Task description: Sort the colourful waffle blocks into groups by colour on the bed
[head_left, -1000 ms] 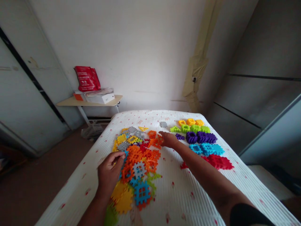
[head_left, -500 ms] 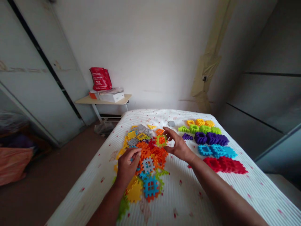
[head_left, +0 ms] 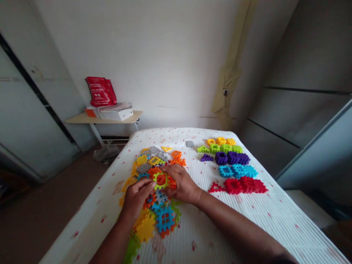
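Between my two hands is a yellow-green square interlocking piece with a large round opening [head_left: 156,176]. My left hand [head_left: 136,196] pinches its left edge between thumb and fingers. Curled around its right side is my right hand [head_left: 183,183], thumb low and fingers high. Orange interlocking pieces [head_left: 172,182] show inside that curl, and whether the fingers also grip them is hidden. Under and around both hands spreads a mixed pile, with a blue window piece [head_left: 165,217], a yellow piece [head_left: 145,226] and grey pieces [head_left: 156,152].
Sorted rows lie to the right: yellow [head_left: 221,141], green [head_left: 226,148], purple [head_left: 239,157], blue [head_left: 238,171] and red pieces [head_left: 246,185]. A lone grey piece [head_left: 189,144] is further back. Beyond the bed [head_left: 214,234] stands a small table [head_left: 74,119] with a red bag [head_left: 101,91].
My right hand has moved left and closed in beside my left hand. The yellow-green square now sits between both hands. The view has turned slightly right.
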`<state>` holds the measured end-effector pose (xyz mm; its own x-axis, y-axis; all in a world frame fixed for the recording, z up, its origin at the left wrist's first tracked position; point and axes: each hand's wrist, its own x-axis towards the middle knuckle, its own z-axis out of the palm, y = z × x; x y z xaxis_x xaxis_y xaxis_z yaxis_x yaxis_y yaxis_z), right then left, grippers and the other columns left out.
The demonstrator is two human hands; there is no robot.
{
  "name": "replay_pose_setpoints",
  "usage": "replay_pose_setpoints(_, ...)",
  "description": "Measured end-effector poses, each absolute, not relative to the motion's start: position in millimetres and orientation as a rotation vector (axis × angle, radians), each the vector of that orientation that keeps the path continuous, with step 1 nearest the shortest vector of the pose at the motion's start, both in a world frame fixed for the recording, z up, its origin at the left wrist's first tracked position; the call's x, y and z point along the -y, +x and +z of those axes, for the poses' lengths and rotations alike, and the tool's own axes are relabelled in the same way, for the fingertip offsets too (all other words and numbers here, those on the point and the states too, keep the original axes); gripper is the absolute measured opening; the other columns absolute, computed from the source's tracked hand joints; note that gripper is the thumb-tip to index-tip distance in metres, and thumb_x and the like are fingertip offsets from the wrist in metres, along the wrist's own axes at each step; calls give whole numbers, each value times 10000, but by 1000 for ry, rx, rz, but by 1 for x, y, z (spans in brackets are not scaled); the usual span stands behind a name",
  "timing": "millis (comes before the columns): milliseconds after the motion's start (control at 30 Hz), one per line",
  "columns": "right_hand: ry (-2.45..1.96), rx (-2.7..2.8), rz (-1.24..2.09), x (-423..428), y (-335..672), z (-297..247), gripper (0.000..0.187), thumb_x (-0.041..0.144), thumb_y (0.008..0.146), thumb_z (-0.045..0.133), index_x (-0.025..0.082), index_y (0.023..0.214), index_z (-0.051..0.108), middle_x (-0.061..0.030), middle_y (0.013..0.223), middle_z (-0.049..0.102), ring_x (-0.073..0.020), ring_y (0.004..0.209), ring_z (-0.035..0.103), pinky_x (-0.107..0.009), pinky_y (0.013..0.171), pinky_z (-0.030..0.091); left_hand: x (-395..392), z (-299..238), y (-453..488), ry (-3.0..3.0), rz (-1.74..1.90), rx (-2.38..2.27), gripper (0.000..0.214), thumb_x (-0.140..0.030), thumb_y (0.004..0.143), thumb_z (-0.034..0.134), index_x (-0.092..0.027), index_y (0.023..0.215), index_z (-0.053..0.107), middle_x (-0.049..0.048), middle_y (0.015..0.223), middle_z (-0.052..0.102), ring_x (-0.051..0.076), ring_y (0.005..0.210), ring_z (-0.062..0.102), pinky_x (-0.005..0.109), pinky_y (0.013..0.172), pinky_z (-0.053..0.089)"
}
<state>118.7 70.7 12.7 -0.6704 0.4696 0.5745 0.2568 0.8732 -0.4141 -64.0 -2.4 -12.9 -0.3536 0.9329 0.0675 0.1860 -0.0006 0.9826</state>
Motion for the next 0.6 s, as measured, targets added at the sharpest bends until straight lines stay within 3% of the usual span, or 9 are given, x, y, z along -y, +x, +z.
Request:
replay_pose_setpoints(200,-720,2467,118,-59,114,21,563,372,739,651,193,1246,484,-90,1170,583,-259,1038,467,-403,833,367,1,-16,-66,1163,1396,-1640,352,-468,633,685,-130,728,661,-16,572,558,119,549,501,221,527,406)
replay_pose_setpoints(467,-716,2500,-189,-46,107,25,439,358,856,505,117,1223,493,-133,1112,603,-269,958,478,-423,774,368,2,-19,-58,1174,1426,-1677,341,-469,632,682,-133,684,655,-25,538,523,104,510,458,205,466,376)
replay_pose_setpoints(600,-727,2517,-148,-59,115,35,493,376,802,558,128,1224,496,-132,1137,594,-270,973,482,-427,778,384,4,-16,-58,1145,1462,-1665,378,-495,622,683,-138,746,682,1,580,589,132,551,526,220,509,438)
